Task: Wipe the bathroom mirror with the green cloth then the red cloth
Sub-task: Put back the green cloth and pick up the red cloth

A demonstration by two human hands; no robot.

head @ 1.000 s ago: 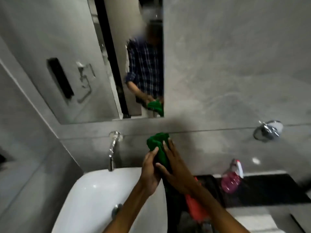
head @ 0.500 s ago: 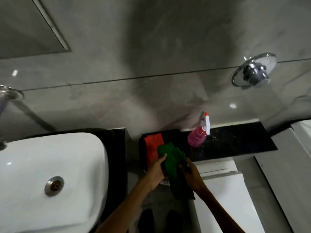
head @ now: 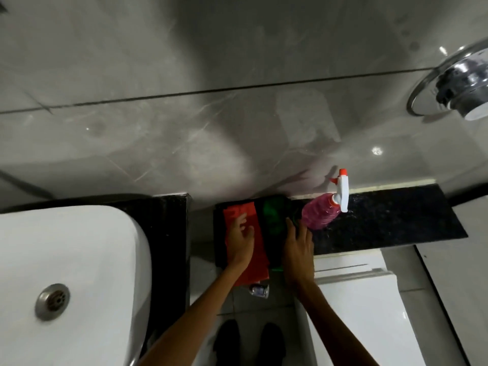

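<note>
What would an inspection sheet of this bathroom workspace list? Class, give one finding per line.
Surface: black ledge, glossy and speckled.
Job's things: red cloth and green cloth lie side by side on the ledge; mirror out of view.
Clutter: pink spray bottle beside the green cloth.
Grippers: left hand flat on red cloth; right hand at the green cloth's edge.
Cables: nothing seen.
Surroundings: white sink, grey tiled wall, chrome wall fitting.

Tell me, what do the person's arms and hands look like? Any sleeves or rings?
Both forearms are bare right down to the frame's edge, with no sleeves showing. The left hand and right hand wear no gloves. I can see no rings, watch or bracelets on either.
</note>
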